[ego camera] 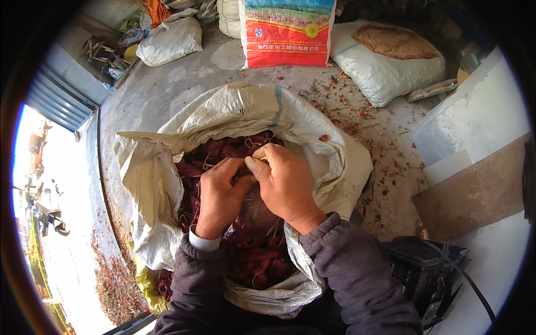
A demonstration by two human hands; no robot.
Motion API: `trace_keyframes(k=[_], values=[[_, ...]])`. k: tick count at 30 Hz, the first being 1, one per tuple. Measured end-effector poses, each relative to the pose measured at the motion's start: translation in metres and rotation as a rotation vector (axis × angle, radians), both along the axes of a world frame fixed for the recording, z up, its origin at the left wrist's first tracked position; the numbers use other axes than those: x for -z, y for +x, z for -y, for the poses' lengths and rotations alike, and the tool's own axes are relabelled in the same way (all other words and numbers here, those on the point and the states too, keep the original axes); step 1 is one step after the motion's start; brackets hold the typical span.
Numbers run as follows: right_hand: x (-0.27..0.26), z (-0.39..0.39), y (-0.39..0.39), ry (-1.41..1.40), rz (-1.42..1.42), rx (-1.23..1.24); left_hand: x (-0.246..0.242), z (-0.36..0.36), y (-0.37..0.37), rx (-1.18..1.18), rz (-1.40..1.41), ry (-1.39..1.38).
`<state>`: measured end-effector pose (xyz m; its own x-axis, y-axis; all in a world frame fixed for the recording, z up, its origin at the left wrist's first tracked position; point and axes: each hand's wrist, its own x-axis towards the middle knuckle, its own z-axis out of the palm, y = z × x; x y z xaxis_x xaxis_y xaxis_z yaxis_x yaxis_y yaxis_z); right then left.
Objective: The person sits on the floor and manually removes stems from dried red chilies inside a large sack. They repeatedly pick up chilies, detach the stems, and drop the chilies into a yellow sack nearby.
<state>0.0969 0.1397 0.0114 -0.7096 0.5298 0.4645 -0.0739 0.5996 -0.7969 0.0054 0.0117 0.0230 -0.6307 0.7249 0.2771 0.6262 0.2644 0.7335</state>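
An opened white woven sack (226,100) with a rolled-down rim stands before me, filled with dried red chili peppers (259,255), many with pale stems. Both hands meet above its mouth, fingertips touching. My right hand (289,184) pinches a small pale stem (264,159) between thumb and bent forefinger. My left hand (222,192) has its thumb and fingers closed around what looks like the body of a chili, mostly hidden by the fingers.
A red printed sack (287,46) stands ahead. Beside it lies a full white sack (385,71) with a brown patch. Chili stems and scraps (385,167) litter the concrete floor. To the right are a black crate (423,259) and a brown board (473,188); a bright doorway (71,176) opens left.
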Motion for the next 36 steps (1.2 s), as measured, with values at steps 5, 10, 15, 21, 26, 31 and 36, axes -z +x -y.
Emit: trace_keyframes(k=[5,10,15,21,26,31,36], values=[[0.004,0.000,-0.002,-0.937,-0.098,-0.158,0.002,0.002,0.007,-0.034,0.411,0.212],[-0.021,-0.060,-0.002,-1.061,-0.418,0.091,0.003,0.008,0.000,-0.145,0.933,0.475],[-0.015,-0.042,0.001,-0.323,0.064,0.008,0.010,0.012,-0.017,0.013,1.121,0.776],[0.006,0.009,0.003,-0.134,0.340,-0.465,0.012,0.025,-0.031,-0.034,1.153,1.006],[0.006,0.027,0.000,0.258,0.502,-0.302,0.002,0.039,-0.053,-0.087,1.078,1.149],[0.023,0.034,-0.007,0.351,0.538,-0.295,-0.003,0.046,-0.051,-0.192,1.051,0.979],[0.030,0.031,-0.008,0.284,0.525,-0.206,-0.018,0.059,-0.056,-0.262,0.708,0.393]])
